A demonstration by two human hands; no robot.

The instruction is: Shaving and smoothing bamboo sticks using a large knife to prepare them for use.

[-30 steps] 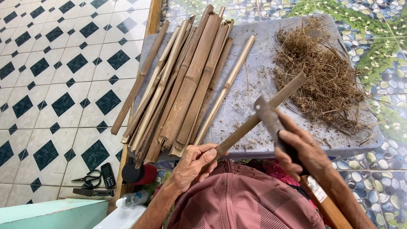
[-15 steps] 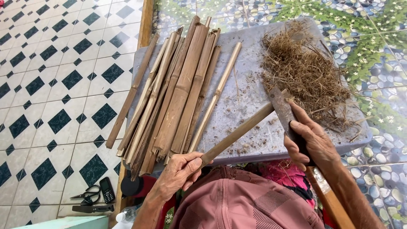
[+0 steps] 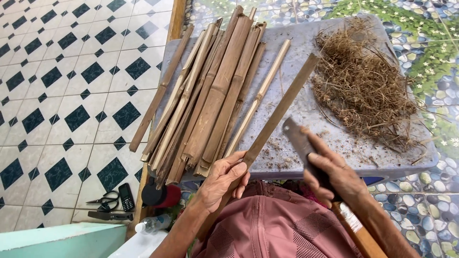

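Head view, left hand: the left hand (image 3: 221, 177) is curled shut round the near end of a long bamboo strip (image 3: 277, 112), thumb and fingers wrapped over it just above the lap.
Head view, strip: from that grip the bamboo strip runs up and to the right, slanting across the grey table (image 3: 330, 143); its far end lies near the edge of the dry fibre pile (image 3: 366, 83). I cannot tell whether it rests on the table or is held just clear of it.
Head view, right hand: the right hand (image 3: 334, 174) is closed round a knife (image 3: 299, 138), fingers folded over the dark part below the blade; the wooden handle (image 3: 356, 229) comes out under the wrist towards the body.
Head view, blade against strip: the grey blade points up and left, its tip just beside the strip, to the right of it and a little above the left hand's grip. Whether steel touches bamboo I cannot tell.
Head view, bundle: a stack of split bamboo slats (image 3: 215, 95) lies fanned on the left half of the table, apart from the held strip, with one thin slat (image 3: 256, 100) between them.
Head view, floor side: scissors (image 3: 107, 198), a small black phone (image 3: 126, 197) and a red-and-black cap (image 3: 160, 195) lie on the tiled floor (image 3: 62, 95) below the table's left corner.
Head view, lap: pink cloth (image 3: 277, 229) covers the person's knees under both hands.
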